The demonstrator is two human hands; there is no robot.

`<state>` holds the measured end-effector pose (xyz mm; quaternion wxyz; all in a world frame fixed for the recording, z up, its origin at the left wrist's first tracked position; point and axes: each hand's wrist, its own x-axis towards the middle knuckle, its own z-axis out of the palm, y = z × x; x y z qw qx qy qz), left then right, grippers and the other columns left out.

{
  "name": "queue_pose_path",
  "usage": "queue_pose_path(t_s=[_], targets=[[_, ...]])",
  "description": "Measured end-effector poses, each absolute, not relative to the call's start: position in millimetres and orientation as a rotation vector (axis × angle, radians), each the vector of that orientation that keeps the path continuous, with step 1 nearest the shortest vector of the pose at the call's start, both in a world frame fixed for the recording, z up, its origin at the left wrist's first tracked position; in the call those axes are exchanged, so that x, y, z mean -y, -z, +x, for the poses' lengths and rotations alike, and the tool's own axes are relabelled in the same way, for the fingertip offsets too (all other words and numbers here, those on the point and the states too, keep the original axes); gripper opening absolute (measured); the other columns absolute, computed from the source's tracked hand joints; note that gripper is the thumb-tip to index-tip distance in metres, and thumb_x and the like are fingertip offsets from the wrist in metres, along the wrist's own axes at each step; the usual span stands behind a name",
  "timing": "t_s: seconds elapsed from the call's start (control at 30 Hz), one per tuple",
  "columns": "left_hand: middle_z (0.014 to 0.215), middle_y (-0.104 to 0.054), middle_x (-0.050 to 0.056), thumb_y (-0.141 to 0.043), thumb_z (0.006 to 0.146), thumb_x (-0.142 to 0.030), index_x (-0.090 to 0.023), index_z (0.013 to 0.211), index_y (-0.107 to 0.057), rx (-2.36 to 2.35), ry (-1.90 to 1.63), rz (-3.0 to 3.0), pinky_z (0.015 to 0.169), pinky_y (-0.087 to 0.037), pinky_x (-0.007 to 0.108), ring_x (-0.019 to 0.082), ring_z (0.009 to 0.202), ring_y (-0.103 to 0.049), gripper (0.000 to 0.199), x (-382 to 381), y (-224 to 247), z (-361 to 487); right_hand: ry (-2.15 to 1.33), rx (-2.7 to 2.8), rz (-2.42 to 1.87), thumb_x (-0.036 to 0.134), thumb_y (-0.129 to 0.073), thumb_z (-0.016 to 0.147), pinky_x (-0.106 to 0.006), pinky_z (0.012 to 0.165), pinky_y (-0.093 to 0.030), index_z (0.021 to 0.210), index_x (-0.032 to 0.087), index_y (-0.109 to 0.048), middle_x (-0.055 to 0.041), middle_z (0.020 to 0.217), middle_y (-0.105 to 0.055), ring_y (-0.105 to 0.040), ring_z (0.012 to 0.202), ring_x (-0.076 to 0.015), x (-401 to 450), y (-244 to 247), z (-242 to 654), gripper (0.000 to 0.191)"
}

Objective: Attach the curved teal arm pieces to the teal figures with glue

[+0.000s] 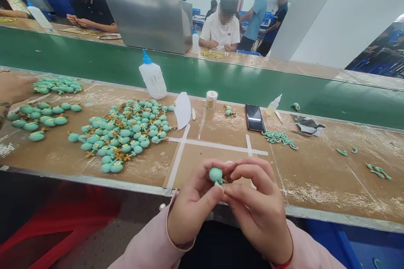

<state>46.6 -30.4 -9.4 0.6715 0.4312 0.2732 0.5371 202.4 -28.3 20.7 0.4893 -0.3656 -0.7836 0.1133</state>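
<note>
Between my hands, just above the table's front edge, is a small mint-green figurine (216,175) with a round head. My left hand (197,201) is closed around it, thumb and fingers on its sides. The fingertips of my right hand (257,199) pinch together at the figurine's lower right side; what they grip there is mostly hidden, perhaps a small part of the figurine. Left of my hands lies a large pile of similar green figurines (126,130) with brown and yellow parts. Curved green strips (279,138) lie to the right behind my right hand.
Behind the pile stands a white glue bottle (153,79) with a blue tip. A tape roll (211,99), a phone (255,117) and a small dropper bottle (274,105) are farther back. Another person's hand (17,86) reaches in at left. A green conveyor belt (195,71) crosses behind.
</note>
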Motion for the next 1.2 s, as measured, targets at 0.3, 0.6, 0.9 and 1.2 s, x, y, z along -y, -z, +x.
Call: queue_pose_path(t_s=[0.3, 0.6, 0.9, 1.2], targets=[[0.136, -0.065, 0.001, -0.061, 0.091, -0.037, -0.037, 0.113, -0.060, -0.385, -1.216, 1.031, 0.118, -0.024, 0.048, 0.024, 0.144, -0.036, 0.022, 38, -5, 43, -0.501, 1.848, -0.895, 0.056, -0.068, 0.081, -0.036, 0.073, -0.046, 0.098, 0.025, -0.063, -0.0059, 0.089, -0.066, -0.060, 0.081, -0.0226, 27, -20, 202, 0.036], [0.134, -0.066, 0.001, -0.062, 0.089, -0.037, -0.036, 0.108, -0.058, -0.420, -1.299, 1.020, 0.114, -0.032, 0.050, 0.026, 0.140, -0.042, 0.019, 43, -9, 50, -0.384, 1.892, -0.884, 0.049, -0.051, 0.095, -0.034, 0.069, -0.045, 0.092, 0.020, -0.058, -0.0073, 0.081, -0.066, -0.060, 0.075, -0.0212, 33, -21, 194, 0.030], [0.144, -0.058, 0.005, -0.051, 0.097, -0.033, -0.032, 0.122, -0.051, -0.246, -1.293, 1.132, 0.116, -0.031, 0.045, 0.023, 0.144, -0.035, 0.025, 39, 0, 49, -0.252, 1.851, -0.872, 0.048, -0.046, 0.098, -0.035, 0.069, -0.047, 0.087, 0.017, -0.057, -0.0079, 0.076, -0.064, -0.062, 0.075, -0.0221, 33, -16, 191, 0.035], [0.144, -0.058, 0.004, -0.053, 0.096, -0.035, -0.033, 0.119, -0.052, -0.226, -1.280, 1.125, 0.117, -0.026, 0.049, 0.025, 0.144, -0.036, 0.023, 42, -2, 49, -0.257, 1.836, -0.858, 0.048, -0.050, 0.097, -0.033, 0.068, -0.048, 0.081, 0.017, -0.055, -0.0068, 0.073, -0.063, -0.062, 0.077, -0.0216, 35, -21, 190, 0.034]])
